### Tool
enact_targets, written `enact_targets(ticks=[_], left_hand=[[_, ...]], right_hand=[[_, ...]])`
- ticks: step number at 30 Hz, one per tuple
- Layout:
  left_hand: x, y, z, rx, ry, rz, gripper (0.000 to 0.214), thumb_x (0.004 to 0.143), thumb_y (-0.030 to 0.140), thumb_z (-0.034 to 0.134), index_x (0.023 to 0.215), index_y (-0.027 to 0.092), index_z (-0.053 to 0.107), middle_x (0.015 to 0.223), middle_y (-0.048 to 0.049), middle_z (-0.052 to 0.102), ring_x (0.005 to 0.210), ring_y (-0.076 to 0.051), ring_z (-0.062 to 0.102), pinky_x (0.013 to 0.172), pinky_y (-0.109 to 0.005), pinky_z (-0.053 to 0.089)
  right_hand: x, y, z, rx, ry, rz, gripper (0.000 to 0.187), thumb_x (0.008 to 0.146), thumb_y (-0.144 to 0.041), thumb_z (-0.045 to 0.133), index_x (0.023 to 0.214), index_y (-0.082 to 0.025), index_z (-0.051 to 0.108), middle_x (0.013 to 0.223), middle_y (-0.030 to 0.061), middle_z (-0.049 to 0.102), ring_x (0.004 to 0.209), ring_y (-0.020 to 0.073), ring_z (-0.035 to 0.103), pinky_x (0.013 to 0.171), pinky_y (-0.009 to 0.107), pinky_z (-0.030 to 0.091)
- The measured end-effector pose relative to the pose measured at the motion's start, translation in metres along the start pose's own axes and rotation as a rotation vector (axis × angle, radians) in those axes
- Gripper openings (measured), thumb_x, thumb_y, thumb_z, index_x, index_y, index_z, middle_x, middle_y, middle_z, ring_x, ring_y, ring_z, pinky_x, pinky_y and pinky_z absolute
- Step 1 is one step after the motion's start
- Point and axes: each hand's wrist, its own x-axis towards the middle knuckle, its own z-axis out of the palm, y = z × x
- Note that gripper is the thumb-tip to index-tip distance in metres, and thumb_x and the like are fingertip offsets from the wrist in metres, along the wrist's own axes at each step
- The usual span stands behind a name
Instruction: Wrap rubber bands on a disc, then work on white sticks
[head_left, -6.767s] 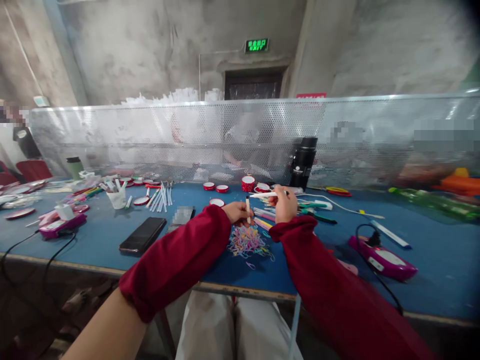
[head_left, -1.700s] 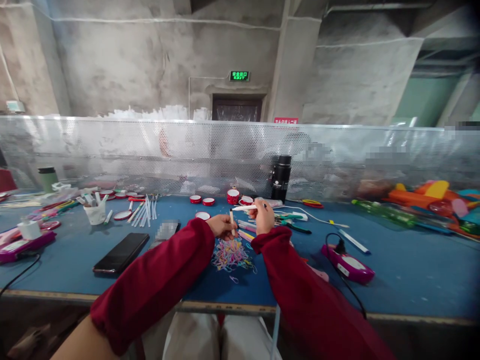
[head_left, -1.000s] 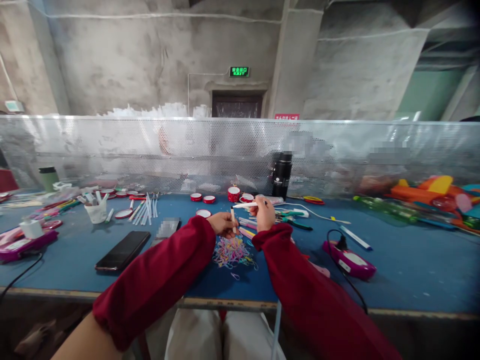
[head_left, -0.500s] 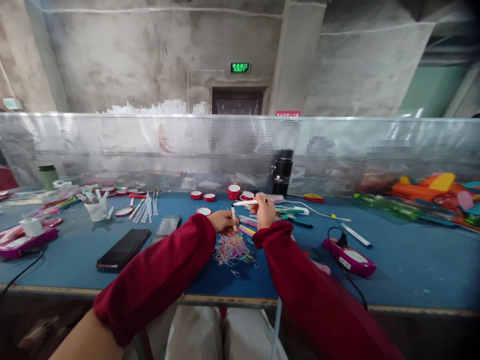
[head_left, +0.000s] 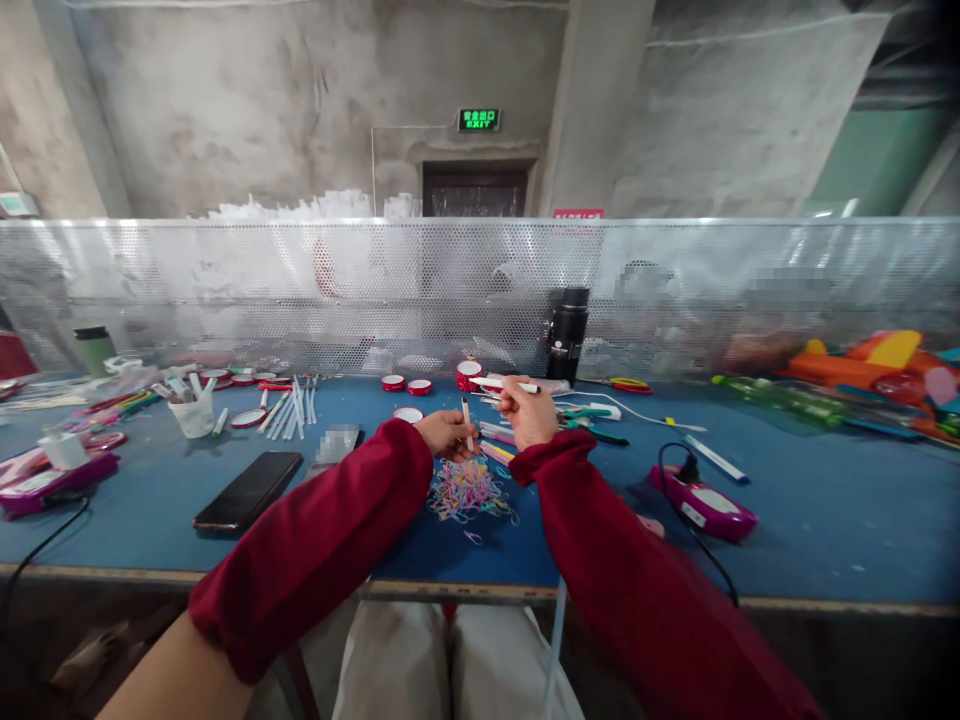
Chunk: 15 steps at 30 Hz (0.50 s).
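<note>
Held upright in my left hand [head_left: 448, 434] is a short pale stick [head_left: 466, 412] with a dark upper end; its exact kind is too small to make out. My right hand [head_left: 529, 412] grips a white marker pen [head_left: 506, 384], lying almost level with its point to the left. The pen's point is just above and right of the stick's top, apart from it. Beneath my hands lies a heap of small coloured elastic bands [head_left: 470, 490], with one loose band [head_left: 472, 537] in front. Several pastel sticks [head_left: 496, 450] lie between my hands, partly hidden.
Left stand a black phone [head_left: 249, 490] and a white cup of pens [head_left: 193, 415]. Red-rimmed rolls [head_left: 469, 374] and a black flask [head_left: 568, 335] are at the back. Green-handled pliers [head_left: 600, 430], a purple power strip [head_left: 705, 508] and a white marker [head_left: 716, 459] lie right.
The marker's point has moved up off the top of the stick. My left hand keeps the stick upright in much the same place. The view has shifted slightly.
</note>
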Motion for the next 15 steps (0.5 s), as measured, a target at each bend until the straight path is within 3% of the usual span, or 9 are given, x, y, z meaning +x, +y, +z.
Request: enact_targets(ticks=[5,15], left_hand=[[0.001,-0.001,-0.002,-0.026,-0.033,-0.006,0.019,0.083,0.030,0.065,0.086,0.016,0.054,0.069,-0.0015,0.067,0.052,-0.009,0.061,0.056,-0.022,0.047],[0.003,-0.002,-0.004,-0.003,-0.048,-0.004,0.009,0.088,0.023,0.057,0.086,0.016,0.053,0.071,-0.0023,0.068,0.049,-0.009,0.059,0.055,-0.023,0.047]], right_hand=[[-0.003,0.002,0.002,0.006,-0.018,0.010,0.035,0.061,-0.037,0.080,0.066,-0.020,0.049,0.045,-0.0101,0.046,0.038,0.0041,0.040,0.043,0.018,0.044],[0.002,0.012,-0.002,-0.252,0.038,-0.074,0.028,0.070,-0.040,0.069,0.065,-0.019,0.052,0.044,-0.0066,0.050,0.037,0.0057,0.045,0.035,0.015,0.036]])
